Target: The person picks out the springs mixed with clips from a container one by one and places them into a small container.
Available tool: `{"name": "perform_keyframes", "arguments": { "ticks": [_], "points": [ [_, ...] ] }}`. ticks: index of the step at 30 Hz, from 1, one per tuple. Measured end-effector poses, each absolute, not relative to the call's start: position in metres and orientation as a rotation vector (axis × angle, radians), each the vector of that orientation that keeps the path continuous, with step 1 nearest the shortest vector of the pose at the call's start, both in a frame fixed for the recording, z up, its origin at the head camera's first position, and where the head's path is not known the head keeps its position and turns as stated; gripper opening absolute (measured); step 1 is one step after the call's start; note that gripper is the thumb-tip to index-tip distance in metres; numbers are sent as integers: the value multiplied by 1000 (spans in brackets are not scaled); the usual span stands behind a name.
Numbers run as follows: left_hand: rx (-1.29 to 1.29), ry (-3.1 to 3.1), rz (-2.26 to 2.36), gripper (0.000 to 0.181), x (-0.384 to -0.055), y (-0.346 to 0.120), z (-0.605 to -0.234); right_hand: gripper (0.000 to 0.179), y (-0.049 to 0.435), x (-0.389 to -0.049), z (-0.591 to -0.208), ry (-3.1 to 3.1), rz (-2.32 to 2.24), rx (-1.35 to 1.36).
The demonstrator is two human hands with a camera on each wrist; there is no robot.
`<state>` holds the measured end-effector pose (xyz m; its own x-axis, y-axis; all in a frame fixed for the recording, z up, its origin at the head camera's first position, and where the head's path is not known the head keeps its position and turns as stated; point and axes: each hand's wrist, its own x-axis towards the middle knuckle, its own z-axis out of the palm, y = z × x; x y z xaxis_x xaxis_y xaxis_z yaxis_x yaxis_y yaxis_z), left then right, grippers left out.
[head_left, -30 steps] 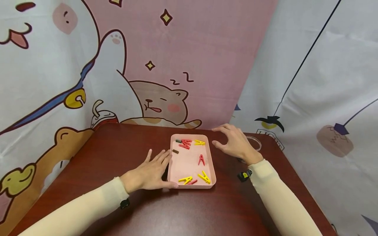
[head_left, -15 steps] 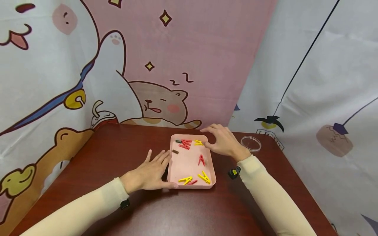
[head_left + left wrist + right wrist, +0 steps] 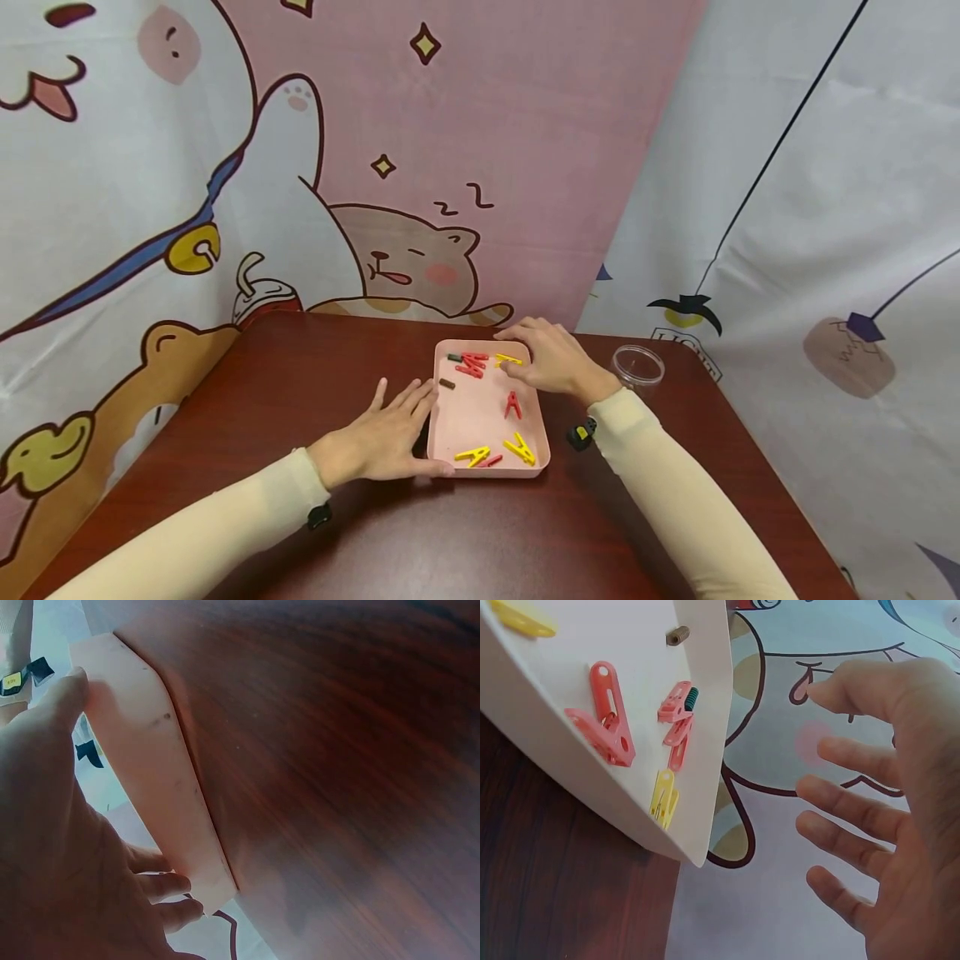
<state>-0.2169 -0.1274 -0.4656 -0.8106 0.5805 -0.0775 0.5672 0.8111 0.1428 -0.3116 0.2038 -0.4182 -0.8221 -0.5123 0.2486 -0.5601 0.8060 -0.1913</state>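
A shallow pink tray [image 3: 480, 421] stands on the dark red-brown table, holding several red and yellow clothespins. My left hand [image 3: 382, 433] touches its left side, fingers spread and thumb at the near corner; the left wrist view shows fingertips against the tray wall [image 3: 142, 742]. Over the far right rim hovers my right hand [image 3: 551, 354], fingers apart with nothing between them, nearest to a yellow clothespin [image 3: 508, 359]. Red clothespins [image 3: 471, 364] cluster at the far left inside, beside a dark green coil [image 3: 454, 357]. A brown coil [image 3: 678, 635] lies by the left wall.
Behind my right wrist stands a clear round container [image 3: 638, 367] on the table [image 3: 300, 375]. Cartoon-printed cloth [image 3: 525, 167] hangs right behind the table's far edge and along both sides. Inside the tray's near end lie yellow clothespins [image 3: 520, 448] and a red piece [image 3: 491, 461].
My right hand has moved left from beside the tray to over its far right corner, uncovering the clear container. The left hand and the tray have stayed in place.
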Motion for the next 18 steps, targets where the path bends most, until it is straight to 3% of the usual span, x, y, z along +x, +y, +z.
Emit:
{"name": "perform_keyframes", "arguments": {
  "ticks": [18],
  "points": [
    [915,2865,183,132,-216,-127,-464,56,173,-327,-430,-2923,362,962]
  ]
}}
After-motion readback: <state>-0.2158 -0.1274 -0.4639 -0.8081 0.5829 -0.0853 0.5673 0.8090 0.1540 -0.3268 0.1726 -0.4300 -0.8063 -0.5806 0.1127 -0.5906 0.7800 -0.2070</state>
